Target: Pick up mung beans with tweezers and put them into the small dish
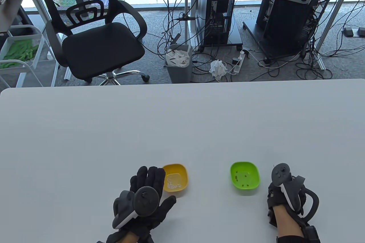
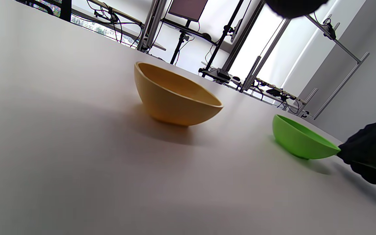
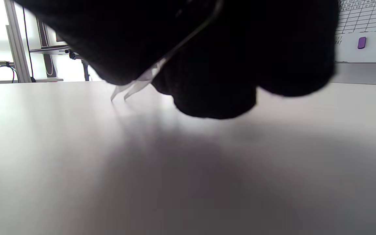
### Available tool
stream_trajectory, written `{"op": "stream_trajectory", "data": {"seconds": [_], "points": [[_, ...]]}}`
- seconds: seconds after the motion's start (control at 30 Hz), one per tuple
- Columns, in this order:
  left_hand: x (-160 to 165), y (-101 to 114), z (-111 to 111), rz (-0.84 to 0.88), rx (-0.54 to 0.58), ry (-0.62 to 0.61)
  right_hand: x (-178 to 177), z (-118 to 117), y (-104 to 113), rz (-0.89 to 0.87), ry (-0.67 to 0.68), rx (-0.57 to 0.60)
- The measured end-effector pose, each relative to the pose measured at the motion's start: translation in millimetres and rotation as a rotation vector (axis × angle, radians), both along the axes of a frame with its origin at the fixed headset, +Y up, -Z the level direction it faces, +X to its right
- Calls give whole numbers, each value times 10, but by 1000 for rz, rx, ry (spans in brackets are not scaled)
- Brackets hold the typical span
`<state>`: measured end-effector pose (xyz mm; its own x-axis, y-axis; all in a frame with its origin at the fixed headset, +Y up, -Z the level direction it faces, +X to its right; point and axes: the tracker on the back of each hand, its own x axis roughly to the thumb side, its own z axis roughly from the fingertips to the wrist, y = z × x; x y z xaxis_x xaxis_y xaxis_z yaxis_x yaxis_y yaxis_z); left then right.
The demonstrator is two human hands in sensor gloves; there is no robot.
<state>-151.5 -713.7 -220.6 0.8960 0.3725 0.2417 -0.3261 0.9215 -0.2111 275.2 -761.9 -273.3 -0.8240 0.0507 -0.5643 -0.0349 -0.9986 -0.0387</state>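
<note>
White table (image 1: pixel 182 123): left hand (image 1: pixel 148 194) flat, fingers spread by yellow dish (image 1: pixel 174 179); right hand (image 1: pixel 281 197) grips tweezers (image 3: pixel 132 87) (tips apart), next reach into green dish (image 1: pixel 245 178).

White table (image 1: pixel 182 129): yellow bowl (image 1: pixel 182 171), green bowl (image 1: pixel 255 174) resting well apart, near front edge.

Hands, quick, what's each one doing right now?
Left hand: open, flat on the white table, holding nothing.
Right hand: closed around thin metal tweezers.
</note>
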Motion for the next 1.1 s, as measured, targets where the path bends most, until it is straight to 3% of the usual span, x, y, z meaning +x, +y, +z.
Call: {"op": "stream_trajectory", "data": {"seconds": [0.33,0.5,0.67,0.8,0.97,1.1], "points": [[12,-12,-5,-16,-6,-1,-18,-20,-55,28,-20,-66],[0,3,7,-9,2,-3,25,87,126,-55,-9,17],[-3,36,13,-6,14,-9,-166,246,554,-171,258,192],[-13,47,15,-2,21,-10,-548,516,796,-232,546,230],[-15,53,17,-8,21,-17,-917,745,783,-244,760,184],[-12,49,17,-12,17,-22,-1025,777,652,-229,834,184]]}}
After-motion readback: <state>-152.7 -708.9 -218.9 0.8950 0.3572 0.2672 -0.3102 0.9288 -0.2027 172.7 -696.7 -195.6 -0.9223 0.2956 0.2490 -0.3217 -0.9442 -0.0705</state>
